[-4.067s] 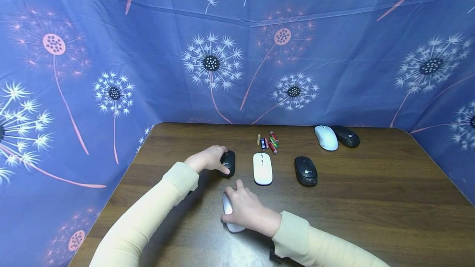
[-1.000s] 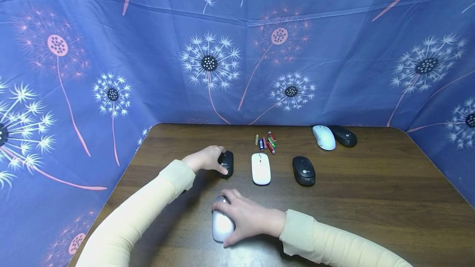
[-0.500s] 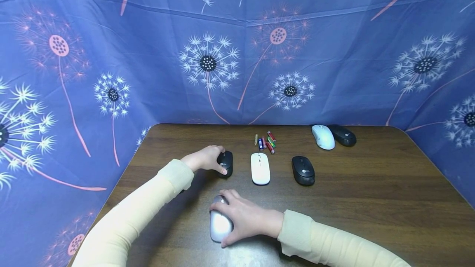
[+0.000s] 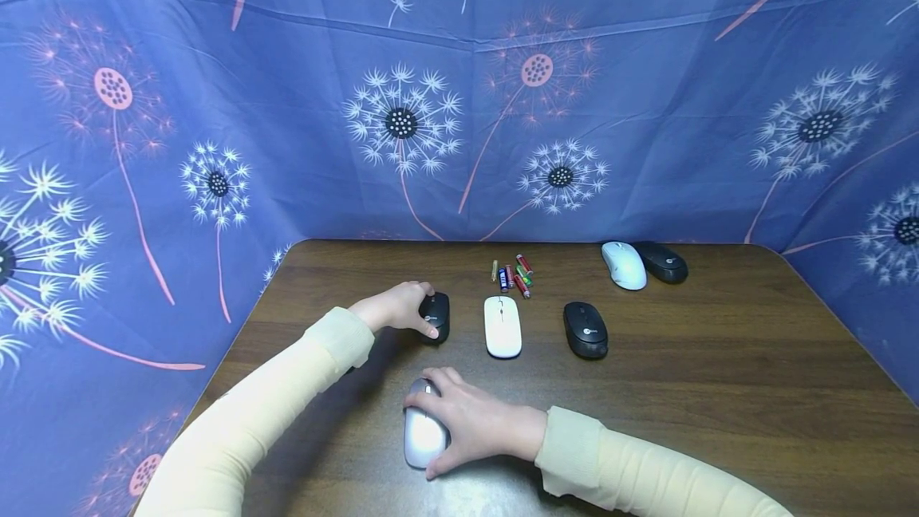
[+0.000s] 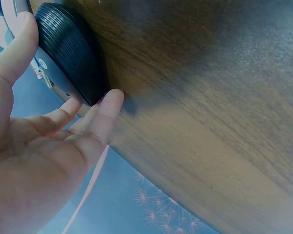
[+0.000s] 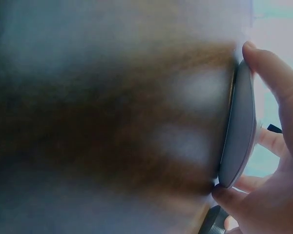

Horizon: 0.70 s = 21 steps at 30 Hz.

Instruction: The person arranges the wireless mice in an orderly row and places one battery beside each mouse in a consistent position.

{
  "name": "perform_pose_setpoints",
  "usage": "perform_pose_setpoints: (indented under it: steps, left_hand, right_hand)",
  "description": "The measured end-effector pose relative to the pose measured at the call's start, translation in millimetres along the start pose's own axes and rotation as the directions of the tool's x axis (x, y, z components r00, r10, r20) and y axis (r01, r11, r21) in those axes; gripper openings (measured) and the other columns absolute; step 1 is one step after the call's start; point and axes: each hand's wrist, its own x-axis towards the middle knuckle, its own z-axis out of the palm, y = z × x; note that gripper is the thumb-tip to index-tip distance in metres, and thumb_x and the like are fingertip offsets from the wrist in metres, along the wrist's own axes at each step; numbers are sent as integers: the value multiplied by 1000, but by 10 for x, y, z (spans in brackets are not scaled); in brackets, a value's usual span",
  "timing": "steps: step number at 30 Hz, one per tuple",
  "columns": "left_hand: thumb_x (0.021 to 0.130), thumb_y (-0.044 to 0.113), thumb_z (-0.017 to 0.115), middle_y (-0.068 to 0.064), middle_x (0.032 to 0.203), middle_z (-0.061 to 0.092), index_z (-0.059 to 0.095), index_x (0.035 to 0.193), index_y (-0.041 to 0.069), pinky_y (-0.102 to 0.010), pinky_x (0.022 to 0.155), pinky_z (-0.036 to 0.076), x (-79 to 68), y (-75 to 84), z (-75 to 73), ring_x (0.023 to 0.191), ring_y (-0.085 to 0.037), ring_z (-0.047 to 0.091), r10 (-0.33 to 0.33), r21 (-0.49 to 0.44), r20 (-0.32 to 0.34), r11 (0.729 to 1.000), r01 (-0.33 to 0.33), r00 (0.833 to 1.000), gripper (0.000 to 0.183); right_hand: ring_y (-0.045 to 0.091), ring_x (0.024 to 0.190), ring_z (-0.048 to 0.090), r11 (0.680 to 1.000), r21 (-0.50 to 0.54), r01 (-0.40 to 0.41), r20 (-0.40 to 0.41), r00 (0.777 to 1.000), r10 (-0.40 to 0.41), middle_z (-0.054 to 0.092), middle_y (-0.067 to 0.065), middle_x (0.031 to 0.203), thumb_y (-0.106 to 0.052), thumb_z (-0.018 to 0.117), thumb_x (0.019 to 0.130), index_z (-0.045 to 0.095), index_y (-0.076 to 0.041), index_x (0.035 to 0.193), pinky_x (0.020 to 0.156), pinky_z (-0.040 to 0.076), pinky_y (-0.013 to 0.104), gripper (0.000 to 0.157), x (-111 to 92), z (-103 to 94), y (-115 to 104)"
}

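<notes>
My left hand (image 4: 400, 308) holds a black computer mouse (image 4: 438, 316) at the left of the row, thumb on its near end and fingers at its far end. In the left wrist view the ribbed side of this black mouse (image 5: 71, 51) faces the camera, between thumb and fingertips. Closer to me, my right hand (image 4: 474, 421) grips a silver mouse (image 4: 422, 439) by its two ends, thumb at the near one. Seen from the right wrist, the silver mouse (image 6: 238, 129) appears edge-on, low over the tabletop, the hand's palm behind it.
On the brown wooden table (image 4: 718, 389), a white mouse (image 4: 502, 329) and another black mouse (image 4: 586, 332) continue the row. Several small batteries (image 4: 504, 281) lie behind the white mouse. At the back right, a pale mouse (image 4: 625, 266) touches a black one (image 4: 664, 263). Blue patterned cloth (image 4: 459, 142) surrounds the table.
Since about four seconds ago, my right hand has brought the silver mouse slightly left and turned, leaving more of its top in sight. My left hand keeps its hold; the last second shows hardly any movement.
</notes>
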Motion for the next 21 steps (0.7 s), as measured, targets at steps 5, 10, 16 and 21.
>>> perform_pose_setpoints:
  steps: [5,10,16,21]
  left_hand:
    - [73,38,81,-17,128,55,46,134,-1,-38,96,43,-1,4,-5,114,-27,53,2,-4,0,1000,-2,1000,81]
    - [73,37,81,-17,129,55,46,134,-1,-38,97,42,-12,11,-11,115,-27,53,4,-4,-2,1000,-4,1000,81]
    - [74,38,80,-17,131,53,45,136,0,-38,97,42,-12,12,-15,116,-27,52,-6,-10,6,1000,6,1000,81]
    - [74,38,80,-16,133,52,44,136,0,-38,97,42,-1,6,-10,117,-26,52,-9,-17,11,1000,9,1000,81]
  right_hand:
    - [26,125,39,1000,-9,-6,1,1000,6,37,15,140,-61,74,68,46,-28,135,92,46,35,80,1,6,3]
    - [27,125,40,1000,-18,-1,-19,1000,1,38,16,140,-60,76,67,46,-28,135,92,46,35,80,14,21,2]
    - [27,125,40,1000,-21,-3,-29,1000,2,38,17,140,-61,75,67,46,-27,135,93,46,35,81,31,32,3]
    - [27,125,40,1000,-26,-17,-29,999,17,38,17,140,-62,75,67,46,-28,136,92,46,36,82,35,41,-3]
